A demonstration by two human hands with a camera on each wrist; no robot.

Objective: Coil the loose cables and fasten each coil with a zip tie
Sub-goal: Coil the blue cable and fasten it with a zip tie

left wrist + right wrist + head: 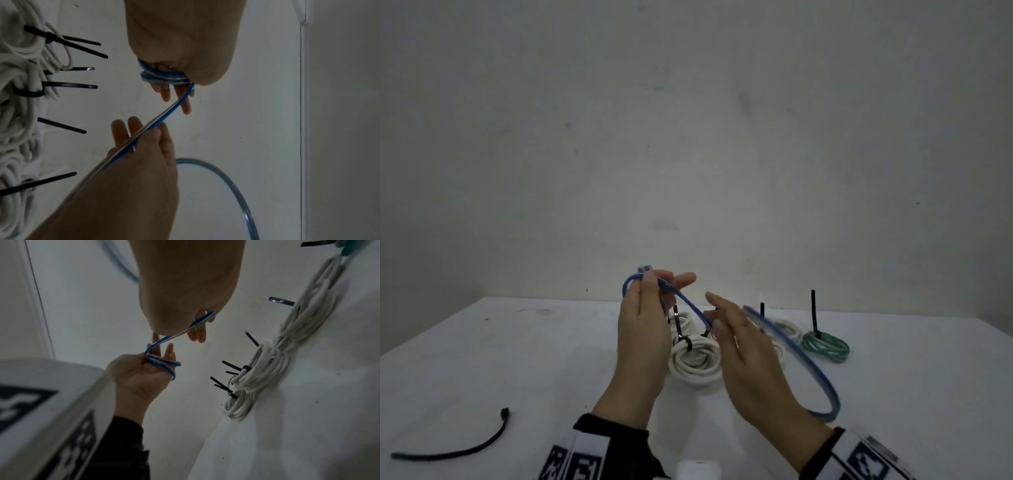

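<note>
Head view: coiling is under way; the left hand (642, 329), raised over the table (482, 359), grips the blue cable (690, 303), the right hand (743, 346) pinching its run. Next: another loop.

Left wrist view: several turns sit under the thumb.

Right wrist view: the pinching fingertips look blurred, probably thumb and forefinger.

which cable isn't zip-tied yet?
The blue cable, held in both hands above the table. The white coils and green coil each carry a black tie.

Glossy blue cable (794, 346), matt white cable coil (695, 359), shiny black plastic zip tie (458, 442).
</note>
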